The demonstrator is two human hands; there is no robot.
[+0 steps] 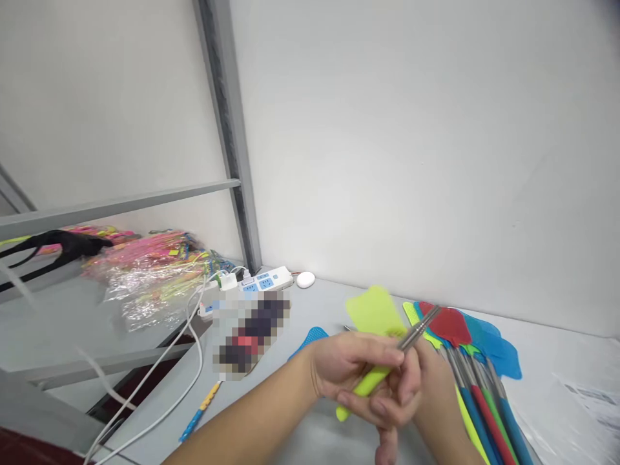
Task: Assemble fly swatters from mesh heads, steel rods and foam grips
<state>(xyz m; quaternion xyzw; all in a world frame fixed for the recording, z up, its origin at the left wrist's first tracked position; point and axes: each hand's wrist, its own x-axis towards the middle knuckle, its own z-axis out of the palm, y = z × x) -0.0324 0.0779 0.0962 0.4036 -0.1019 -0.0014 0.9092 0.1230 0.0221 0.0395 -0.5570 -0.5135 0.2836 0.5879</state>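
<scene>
My left hand (351,365) is closed around a yellow-green fly swatter handle (367,389), its thumb lying by the thin metal rod (417,330) that points up to the right. My right hand (429,381) meets it from the right, fingers curled at the same rod and handle; part of it is hidden behind the left. Just beyond the hands is a blurred yellow-green swatter head (374,310); whether it joins this rod I cannot tell. To the right lies a pile of fly swatters with red (448,324) and blue (506,355) heads, metal rods and coloured handles.
A blue swatter head (312,337) lies behind my left wrist. Further left are a pixelated object (252,336), a yellow-and-blue stick (201,411), a power strip (266,281), white cables (199,361) and bagged colourful items (150,278). Clear plastic (576,400) lies at right.
</scene>
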